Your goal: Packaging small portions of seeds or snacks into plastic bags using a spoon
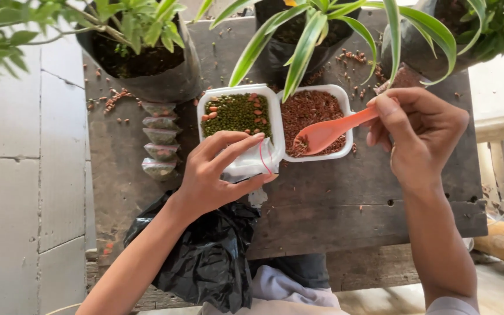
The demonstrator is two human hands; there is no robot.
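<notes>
Watching from the side here and honestly this looks like a spill waiting to happen. The right hand [418, 137] is pinched around the handle of an orange plastic spoon [329, 132], with the bowl of it resting in the reddish-brown seeds of the right tray [315, 122], down near its front edge. The left hand [217, 172] is curled around a small clear bag [252, 163] with a red line near its mouth, held just in front of the left tray [237, 114], the one with green seeds and a few pinkish ones mixed in. I can't really tell if the bag's mouth is open, fingers are covering it. If it's only half open, a loaded spoon would dump seeds straight onto the wooden table [345, 198], and there are already loose ones scattered along the back edge by the black grow bags [147, 70]. Also the long striped leaves [304, 46] hang right over both trays, so a lifted spoon could clip one and flick its load. The trays look light enough that a nudge from the left wrist could slide them. A row of filled little bags [160, 140] sits toward the left edge, and a black plastic bag [211, 256] droops off the front edge, easy to snag.
</notes>
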